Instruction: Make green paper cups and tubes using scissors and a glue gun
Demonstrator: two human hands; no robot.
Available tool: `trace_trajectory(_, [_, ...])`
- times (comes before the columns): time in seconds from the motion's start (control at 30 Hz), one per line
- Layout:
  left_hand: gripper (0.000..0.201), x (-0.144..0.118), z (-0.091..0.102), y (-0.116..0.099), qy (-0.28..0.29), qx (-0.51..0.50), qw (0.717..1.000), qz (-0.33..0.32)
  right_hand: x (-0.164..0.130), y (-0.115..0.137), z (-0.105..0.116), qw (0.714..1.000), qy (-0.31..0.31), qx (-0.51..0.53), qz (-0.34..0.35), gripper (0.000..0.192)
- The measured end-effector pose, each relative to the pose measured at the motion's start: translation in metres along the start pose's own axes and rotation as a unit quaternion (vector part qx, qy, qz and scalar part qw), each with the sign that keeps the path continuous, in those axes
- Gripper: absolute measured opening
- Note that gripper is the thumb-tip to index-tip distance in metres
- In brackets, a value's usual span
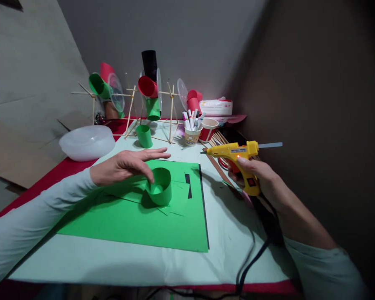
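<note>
Sleeves foremost; right hand gripping glue gun; left hand spread at green ring.

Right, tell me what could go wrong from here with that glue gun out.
Burn: the glue gun in the right hand has its small light lit, so the tip may be hot, and it points towards the side where the left hand is.
Knock: the left hand's fingers are right at the green paper ring, so a bump might shift or dent it.
Snag: the black cord runs down at the table's front edge and could catch.
</note>
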State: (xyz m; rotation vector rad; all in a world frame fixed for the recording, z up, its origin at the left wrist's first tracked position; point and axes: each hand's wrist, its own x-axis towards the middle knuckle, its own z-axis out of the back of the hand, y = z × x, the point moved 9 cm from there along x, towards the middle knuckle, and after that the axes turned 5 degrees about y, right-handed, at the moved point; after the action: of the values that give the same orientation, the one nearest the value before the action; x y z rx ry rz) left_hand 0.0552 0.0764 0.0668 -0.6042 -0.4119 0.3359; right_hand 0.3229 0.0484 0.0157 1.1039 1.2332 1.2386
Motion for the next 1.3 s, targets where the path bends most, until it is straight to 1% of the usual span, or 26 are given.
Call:
trace_trajectory(0.07, [0.038,-0.009,-0.002,-0.003,-0.004,0.041,0.999,0.009,-0.001,0.000,-0.002,1.000,0.004,-0.005,-0.002,0.031])
trace_trajectory(0.13, [0.031,-0.018,-0.005,-0.005,-0.018,0.059,0.997,0.035,-0.001,0.000,-0.004,1.000,0.012,-0.008,-0.002,0.031])
trace_trajectory(0.17, [0.031,-0.023,-0.007,-0.007,-0.032,0.062,0.996,0.049,-0.001,-0.001,-0.005,1.000,0.017,-0.012,-0.003,0.032])
trace_trajectory(0.2, [0.032,-0.028,-0.006,-0.007,-0.062,0.071,0.993,0.075,-0.001,-0.002,-0.006,1.000,0.022,-0.016,-0.004,0.033])
trace_trajectory(0.23, [0.030,-0.031,-0.008,-0.008,-0.079,0.087,0.988,0.096,-0.001,-0.003,-0.007,0.999,0.028,-0.023,-0.005,0.035])
trace_trajectory(0.27, [0.026,-0.032,-0.012,-0.012,-0.086,0.104,0.985,0.103,-0.001,-0.004,-0.008,0.999,0.033,-0.030,-0.006,0.037])
trace_trajectory(0.37, [0.013,-0.028,-0.022,-0.029,-0.099,0.163,0.979,0.073,-0.001,-0.007,-0.009,0.998,0.043,-0.053,-0.004,0.043])
trace_trajectory(0.43, [0.005,-0.023,-0.024,-0.036,-0.101,0.183,0.976,0.055,0.000,-0.007,-0.010,0.997,0.047,-0.058,-0.001,0.043])
trace_trajectory(0.53, [0.009,-0.019,-0.023,-0.037,-0.090,0.178,0.979,0.047,0.000,-0.005,-0.010,0.997,0.043,-0.064,0.000,0.042])
trace_trajectory(0.63, [0.014,-0.019,-0.018,-0.034,-0.072,0.170,0.981,0.056,-0.001,-0.001,-0.011,0.996,0.040,-0.079,0.009,0.042])
trace_trajectory(0.8, [0.027,-0.024,-0.010,-0.024,-0.063,0.135,0.983,0.103,-0.002,0.004,-0.015,0.993,0.056,-0.100,0.025,0.044])
trace_trajectory(0.9, [0.023,-0.024,-0.008,-0.021,-0.072,0.127,0.984,0.106,-0.002,0.004,-0.017,0.991,0.066,-0.110,0.027,0.044])
trace_trajectory(1.0, [0.023,-0.023,-0.008,-0.017,-0.070,0.135,0.983,0.103,-0.002,0.003,-0.020,0.990,0.075,-0.117,0.028,0.045])
trace_trajectory(1.07, [0.022,-0.023,-0.010,-0.014,-0.053,0.145,0.982,0.107,-0.002,0.003,-0.023,0.988,0.079,-0.126,0.031,0.045])
trace_trajectory(1.17, [0.014,-0.023,-0.017,-0.011,-0.023,0.168,0.978,0.124,-0.003,0.000,-0.029,0.985,0.088,-0.148,0.024,0.047])
trace_trajectory(1.23, [0.018,-0.023,-0.018,-0.012,-0.037,0.182,0.975,0.120,-0.005,-0.001,-0.032,0.982,0.094,-0.163,0.015,0.048])
trace_trajectory(1.3, [0.020,-0.022,-0.017,-0.017,-0.070,0.186,0.975,0.096,-0.007,-0.001,-0.034,0.981,0.095,-0.171,0.009,0.050])
